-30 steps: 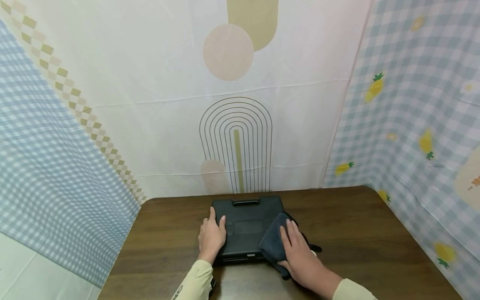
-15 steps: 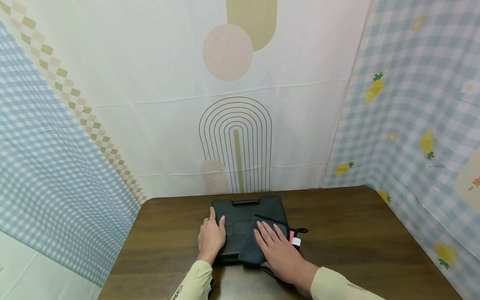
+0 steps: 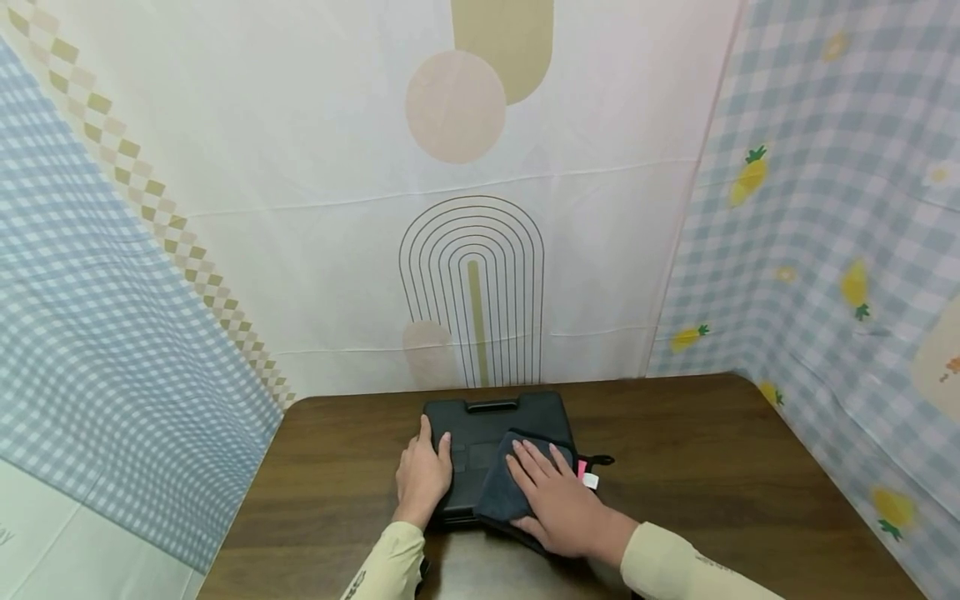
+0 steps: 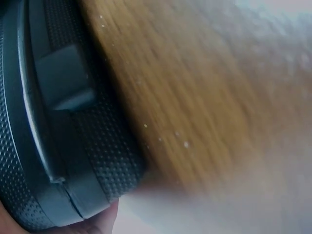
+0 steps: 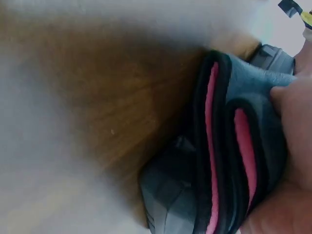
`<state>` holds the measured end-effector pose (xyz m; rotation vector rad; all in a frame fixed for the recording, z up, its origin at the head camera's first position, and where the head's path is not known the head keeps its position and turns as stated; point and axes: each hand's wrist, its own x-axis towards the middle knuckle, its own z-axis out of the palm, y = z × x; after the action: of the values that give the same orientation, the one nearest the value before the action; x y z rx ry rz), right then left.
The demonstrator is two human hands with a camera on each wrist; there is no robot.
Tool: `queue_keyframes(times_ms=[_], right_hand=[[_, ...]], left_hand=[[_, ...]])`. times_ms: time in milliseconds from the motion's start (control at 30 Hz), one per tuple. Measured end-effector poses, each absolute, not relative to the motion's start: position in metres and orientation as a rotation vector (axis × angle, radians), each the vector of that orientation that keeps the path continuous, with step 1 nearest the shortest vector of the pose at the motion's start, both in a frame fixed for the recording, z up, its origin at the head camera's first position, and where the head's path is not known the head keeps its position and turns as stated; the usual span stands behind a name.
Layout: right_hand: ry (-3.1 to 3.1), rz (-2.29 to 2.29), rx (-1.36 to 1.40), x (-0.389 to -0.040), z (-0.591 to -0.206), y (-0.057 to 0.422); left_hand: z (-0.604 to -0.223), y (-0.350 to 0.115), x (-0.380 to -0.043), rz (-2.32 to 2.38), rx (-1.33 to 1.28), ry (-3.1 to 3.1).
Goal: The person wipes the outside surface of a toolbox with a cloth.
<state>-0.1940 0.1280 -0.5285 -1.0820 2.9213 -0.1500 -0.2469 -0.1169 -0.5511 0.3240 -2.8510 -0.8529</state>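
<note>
A black plastic carry case (image 3: pixel 480 462) with a built-in handle lies flat on the wooden table. At its left edge my left hand (image 3: pixel 423 477) grips the side, thumb on the lid; the left wrist view shows fingers at the textured corner of the case (image 4: pixel 109 156). Over the right part of the lid is a folded grey cloth (image 3: pixel 498 492) with black edging. My right hand (image 3: pixel 558 510) presses it down with straight fingers. In the right wrist view, pink layers show between the folds of the cloth (image 5: pixel 263 92). Part of the cloth is hidden beneath the right hand.
The brown table (image 3: pixel 697 475) extends on both sides of the case. A printed white curtain (image 3: pixel 337 275) hangs behind it, and checked curtains (image 3: pixel 795 275) stand at the sides. A black loop and white tag (image 3: pixel 591 481) stick out from the cloth's right.
Over the last second my right hand has slid the cloth leftward across the lid, uncovering its loop and tag. In the last half second it has barely moved. The left hand and case stay put.
</note>
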Motion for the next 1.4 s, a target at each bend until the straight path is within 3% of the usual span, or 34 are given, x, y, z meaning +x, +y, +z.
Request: queue_keyframes(times_ms=[267, 867, 1400], right_hand=[[2.803, -0.287, -0.936, -0.223, -0.511, 0.123], [2.731, -0.218, -0.610, -0.334, -0.502, 0.099], [2.752, -0.262, -0.363, -0.355, -0.502, 0.080]], left_hand=[[-0.550, -0.116, -0.248, -0.835, 0.307, -2.842], [-0.550, -0.116, -0.247, -0.824, 0.293, -2.832], [-0.550, -0.118, -0.247, -0.762, 0.269, -2.864]])
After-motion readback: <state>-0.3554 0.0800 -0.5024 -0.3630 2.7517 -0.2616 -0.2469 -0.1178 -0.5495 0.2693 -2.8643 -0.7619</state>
